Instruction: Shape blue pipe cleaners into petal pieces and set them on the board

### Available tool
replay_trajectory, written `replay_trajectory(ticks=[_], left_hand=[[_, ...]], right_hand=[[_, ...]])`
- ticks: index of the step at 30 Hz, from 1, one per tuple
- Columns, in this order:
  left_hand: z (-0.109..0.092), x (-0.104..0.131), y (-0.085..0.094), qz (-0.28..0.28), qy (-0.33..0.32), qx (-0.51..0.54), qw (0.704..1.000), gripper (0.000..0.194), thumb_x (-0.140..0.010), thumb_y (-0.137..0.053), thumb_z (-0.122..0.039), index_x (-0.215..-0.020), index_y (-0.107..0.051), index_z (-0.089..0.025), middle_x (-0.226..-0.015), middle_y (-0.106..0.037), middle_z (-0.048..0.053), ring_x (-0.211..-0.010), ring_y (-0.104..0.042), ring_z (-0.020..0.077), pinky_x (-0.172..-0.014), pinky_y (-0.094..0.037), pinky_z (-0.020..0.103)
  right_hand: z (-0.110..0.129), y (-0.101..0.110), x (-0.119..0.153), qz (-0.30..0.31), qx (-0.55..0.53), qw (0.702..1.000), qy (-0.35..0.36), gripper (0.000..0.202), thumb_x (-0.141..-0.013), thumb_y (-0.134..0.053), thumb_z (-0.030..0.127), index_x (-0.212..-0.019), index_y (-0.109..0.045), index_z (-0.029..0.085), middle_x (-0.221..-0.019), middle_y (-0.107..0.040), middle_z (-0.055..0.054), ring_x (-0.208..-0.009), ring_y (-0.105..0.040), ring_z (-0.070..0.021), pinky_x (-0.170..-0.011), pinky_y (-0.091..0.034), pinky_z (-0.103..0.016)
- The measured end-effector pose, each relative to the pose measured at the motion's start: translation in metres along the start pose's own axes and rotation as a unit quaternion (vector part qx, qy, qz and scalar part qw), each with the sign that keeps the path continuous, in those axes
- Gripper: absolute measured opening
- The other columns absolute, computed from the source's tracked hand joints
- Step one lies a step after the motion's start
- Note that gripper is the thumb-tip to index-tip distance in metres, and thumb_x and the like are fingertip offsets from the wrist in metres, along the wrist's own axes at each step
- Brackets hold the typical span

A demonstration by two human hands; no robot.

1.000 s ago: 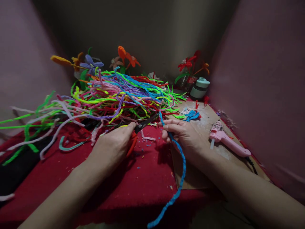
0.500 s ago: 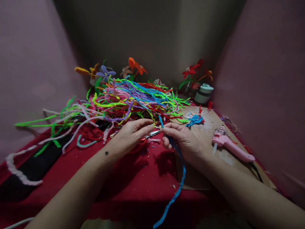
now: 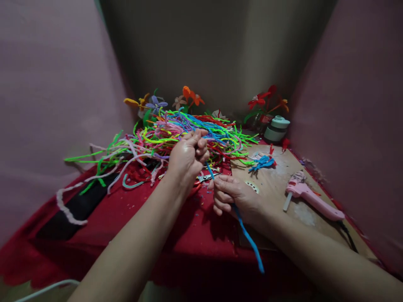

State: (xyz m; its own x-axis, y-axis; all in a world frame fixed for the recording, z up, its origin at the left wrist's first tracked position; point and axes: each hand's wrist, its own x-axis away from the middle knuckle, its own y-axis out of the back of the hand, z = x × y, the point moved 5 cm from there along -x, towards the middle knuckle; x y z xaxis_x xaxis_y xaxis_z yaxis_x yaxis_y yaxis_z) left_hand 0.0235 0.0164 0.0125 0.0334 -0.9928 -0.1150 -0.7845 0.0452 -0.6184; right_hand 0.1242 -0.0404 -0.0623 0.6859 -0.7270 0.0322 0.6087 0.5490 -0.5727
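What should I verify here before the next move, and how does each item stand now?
1. Right hand gripping the blue strand: ok.
2. Left hand holding the strand's upper part: ok.
3. Scissors out of both hands: ok, lying on the red cloth.
4. Strand's lower end free: ok, hanging below the right hand.
5. Glue gun hot: cannot tell.

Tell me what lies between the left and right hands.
In the head view, a stretch of blue fuzzy stem runs from the left hand to the right hand; scissors show behind it.
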Motion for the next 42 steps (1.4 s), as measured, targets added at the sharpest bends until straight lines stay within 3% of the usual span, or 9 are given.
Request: replay_trajectory(ticks=[4,16,20,22,24,28,31,34,42], left_hand=[[-0.028,-0.011,0.001,-0.015,-0.083,-0.032,0.996,0.010,-0.080,-0.052,-0.013,-0.070,-0.055,-0.012,-0.044,-0.036,-0.008,-0.031,-0.025,0.0017,-0.033,-0.018,0.015],[-0.081,-0.017,0.025,-0.067,-0.140,-0.044,0.987,0.027,-0.084,-0.045,-0.011,-0.060,-0.055,-0.017,-0.039,-0.035,-0.007,-0.030,-0.024,0.0017,-0.029,-0.018,0.015],[-0.091,-0.015,0.022,-0.029,-0.155,-0.002,0.987,0.025,-0.088,-0.044,-0.019,-0.066,-0.057,-0.020,-0.046,-0.047,-0.004,-0.037,-0.040,0.0036,-0.037,-0.033,0.014],[-0.082,-0.009,0.015,0.020,-0.160,0.017,0.987,0.019,-0.088,-0.046,-0.028,-0.078,-0.061,-0.020,-0.068,-0.062,0.000,-0.064,-0.059,0.0080,-0.057,-0.047,0.018],[-0.059,0.000,0.007,0.086,-0.105,0.006,0.991,0.023,-0.086,-0.048,-0.034,-0.089,-0.062,-0.016,-0.096,-0.064,0.006,-0.096,-0.060,0.0147,-0.080,-0.048,0.025],[0.000,0.020,0.004,0.142,0.064,-0.119,0.981,0.017,-0.079,-0.059,-0.022,-0.091,-0.064,-0.012,-0.091,-0.066,0.007,-0.092,-0.061,0.0160,-0.086,-0.045,0.028],[0.019,0.027,0.001,0.165,0.088,-0.155,0.970,0.018,-0.080,-0.057,-0.027,-0.082,-0.064,-0.010,-0.082,-0.066,0.007,-0.076,-0.063,0.0138,-0.072,-0.049,0.024],[0.019,0.023,0.001,0.133,0.090,-0.121,0.980,0.016,-0.080,-0.056,-0.027,-0.080,-0.062,-0.012,-0.069,-0.064,0.004,-0.060,-0.061,0.0115,-0.059,-0.049,0.022],[0.020,0.006,0.017,0.026,0.111,-0.018,0.993,0.012,-0.082,-0.053,-0.018,-0.077,-0.061,-0.012,-0.056,-0.061,0.000,-0.048,-0.059,0.0098,-0.054,-0.052,0.023]], right_hand=[[-0.003,-0.001,0.001,0.015,0.000,0.999,-0.031,0.017,-0.083,-0.054,0.033,-0.079,-0.055,0.016,-0.039,-0.022,0.013,-0.032,-0.012,-0.0035,-0.033,-0.026,-0.016],[-0.007,-0.008,0.002,0.034,0.057,0.998,-0.024,0.022,-0.083,-0.053,0.033,-0.077,-0.058,0.013,-0.037,-0.026,0.011,-0.031,-0.015,-0.0030,-0.029,-0.021,-0.016],[0.000,-0.006,0.002,0.015,0.048,0.999,-0.004,0.022,-0.083,-0.053,0.035,-0.076,-0.058,0.015,-0.037,-0.025,0.011,-0.031,-0.013,-0.0030,-0.030,-0.021,-0.016],[0.008,-0.001,0.002,-0.019,0.039,0.999,0.033,0.021,-0.083,-0.053,0.034,-0.075,-0.057,0.015,-0.037,-0.025,0.011,-0.031,-0.014,-0.0033,-0.030,-0.022,-0.016],[0.016,0.004,0.001,-0.044,0.028,0.996,0.066,0.019,-0.082,-0.053,0.034,-0.075,-0.056,0.016,-0.037,-0.023,0.012,-0.032,-0.013,-0.0035,-0.031,-0.023,-0.016],[0.017,0.005,0.000,-0.031,0.018,0.997,0.063,0.019,-0.084,-0.051,0.033,-0.077,-0.055,0.016,-0.037,-0.022,0.012,-0.032,-0.012,-0.0040,-0.031,-0.024,-0.016],[0.011,0.003,-0.001,-0.016,0.009,0.999,0.027,0.019,-0.086,-0.049,0.033,-0.079,-0.055,0.016,-0.037,-0.023,0.012,-0.033,-0.013,-0.0046,-0.032,-0.025,-0.017],[0.011,0.003,-0.002,-0.023,-0.008,0.999,0.025,0.016,-0.084,-0.053,0.033,-0.079,-0.052,0.017,-0.040,-0.029,0.011,-0.034,-0.017,-0.0046,-0.034,-0.028,-0.017],[0.011,0.014,-0.005,-0.066,0.067,0.995,0.039,0.018,-0.077,-0.059,0.030,-0.074,-0.056,0.012,-0.052,-0.058,0.000,-0.036,-0.037,-0.0053,-0.043,-0.040,-0.022]])
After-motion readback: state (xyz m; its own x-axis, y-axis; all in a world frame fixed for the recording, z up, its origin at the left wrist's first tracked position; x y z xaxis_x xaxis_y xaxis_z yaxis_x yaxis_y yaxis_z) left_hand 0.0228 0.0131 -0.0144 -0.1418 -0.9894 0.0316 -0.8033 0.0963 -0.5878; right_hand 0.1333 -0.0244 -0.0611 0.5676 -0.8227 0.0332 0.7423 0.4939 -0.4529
